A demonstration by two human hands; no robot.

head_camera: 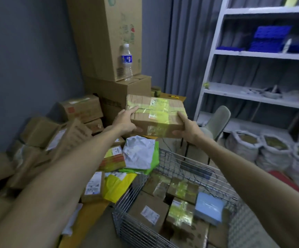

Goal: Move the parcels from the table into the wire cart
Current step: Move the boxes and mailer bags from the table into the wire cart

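A brown cardboard parcel (156, 114) wrapped in yellow tape hangs in the air above the table's far end. My left hand (126, 120) grips its left end, fingers on top and thumb beneath. My right hand (187, 128) grips its right end the same way. Below and to the right stands the wire cart (127, 221), holding several taped boxes and a light blue packet (208, 208). On the table (89, 219) to the left lie more parcels: brown boxes, a yellow bag (117, 185), and a white bag (139, 153) on a green one.
Tall stacked cartons (107, 38) with a water bottle (127, 62) rise behind the table. A white shelf unit (263, 56) fills the right wall. A pale chair (216, 121) and several white sacks (274, 149) stand on the floor beyond the cart.
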